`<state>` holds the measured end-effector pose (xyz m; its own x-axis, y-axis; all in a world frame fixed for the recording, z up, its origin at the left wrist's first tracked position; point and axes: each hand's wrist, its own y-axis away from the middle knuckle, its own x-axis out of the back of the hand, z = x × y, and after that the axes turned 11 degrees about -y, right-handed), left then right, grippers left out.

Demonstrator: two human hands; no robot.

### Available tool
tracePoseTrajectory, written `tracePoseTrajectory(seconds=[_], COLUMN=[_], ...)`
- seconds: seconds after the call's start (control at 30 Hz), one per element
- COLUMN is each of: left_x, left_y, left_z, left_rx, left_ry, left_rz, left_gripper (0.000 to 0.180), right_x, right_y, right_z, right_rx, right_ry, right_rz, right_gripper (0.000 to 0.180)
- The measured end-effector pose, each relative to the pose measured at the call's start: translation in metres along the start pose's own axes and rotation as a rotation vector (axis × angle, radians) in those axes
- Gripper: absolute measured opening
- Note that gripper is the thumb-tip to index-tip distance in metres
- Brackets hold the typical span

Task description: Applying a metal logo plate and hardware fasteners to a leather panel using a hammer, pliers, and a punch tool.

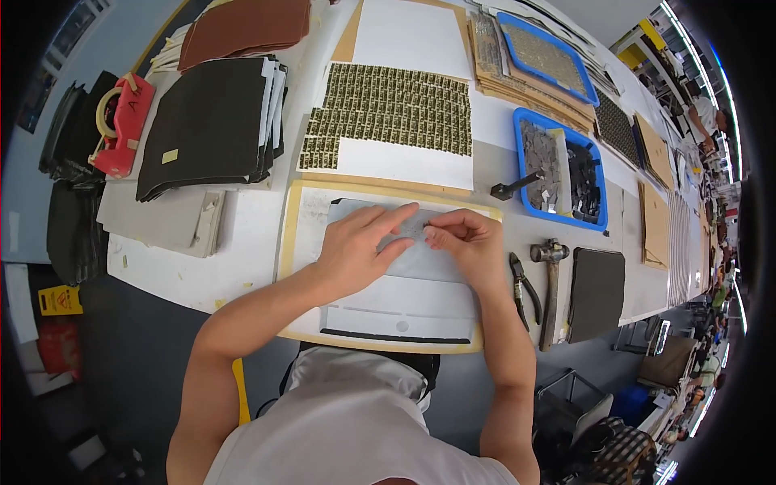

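My left hand (356, 252) lies over the far half of a flat grey panel (404, 295) with its fingers stretched out and nothing visible in them. At its fingertips, my right hand (467, 242) pinches a small dark piece between thumb and forefinger, just above or on the panel; contact is hard to tell. The panel has a pale band across its near part, a small round mark, and a black strip (396, 335) along its near edge. Beneath it is a white board edged with yellow tape (293, 234).
Beyond the board, rows of small patterned pieces (388, 109) cover a white sheet. Right of it are a blue tray (600, 174) of grey and black scraps, pliers (524, 291), a hammer (550, 283) and a black sheet stack (596, 295). Black sheets (206, 121) and a red tape dispenser (128, 129) stand left.
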<state>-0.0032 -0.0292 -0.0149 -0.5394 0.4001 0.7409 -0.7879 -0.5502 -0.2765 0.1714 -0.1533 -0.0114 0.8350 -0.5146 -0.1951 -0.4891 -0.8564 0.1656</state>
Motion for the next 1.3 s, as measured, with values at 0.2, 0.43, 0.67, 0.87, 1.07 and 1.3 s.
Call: tracePoseTrajectory(seconds=[0.2, 0.43, 0.67, 0.87, 1.07, 1.3], left_x=[-0.008, -0.003, -0.004, -0.004, -0.004, -0.006], left_y=[-0.001, -0.004, -0.002, -0.003, -0.003, -0.005], left_z=[-0.016, -0.008, -0.011, -0.009, -0.009, -0.011], left_rx=[-0.177, -0.128, -0.055, -0.029, -0.011, -0.012], left_ry=[0.069, -0.05, -0.09, -0.063, -0.057, -0.058], left_rz=[0.126, 0.119, 0.0, -0.018, -0.031, -0.024], left_gripper=[0.027, 0.025, 0.026, 0.022, 0.019, 0.016], right_x=[0.001, 0.004, -0.002, -0.005, -0.004, -0.004], right_y=[0.003, 0.001, 0.003, 0.003, 0.001, 0.0], right_z=[0.003, 0.005, 0.003, 0.006, 0.009, 0.008], right_rx=[0.033, 0.085, 0.055, 0.1, 0.088, 0.092], right_ry=[-0.072, 0.045, 0.18, 0.279, 0.304, 0.371], right_rz=[-0.188, -0.097, -0.051, -0.039, -0.055, -0.049], right_gripper=[0.017, 0.018, 0.021, 0.021, 0.02, 0.019])
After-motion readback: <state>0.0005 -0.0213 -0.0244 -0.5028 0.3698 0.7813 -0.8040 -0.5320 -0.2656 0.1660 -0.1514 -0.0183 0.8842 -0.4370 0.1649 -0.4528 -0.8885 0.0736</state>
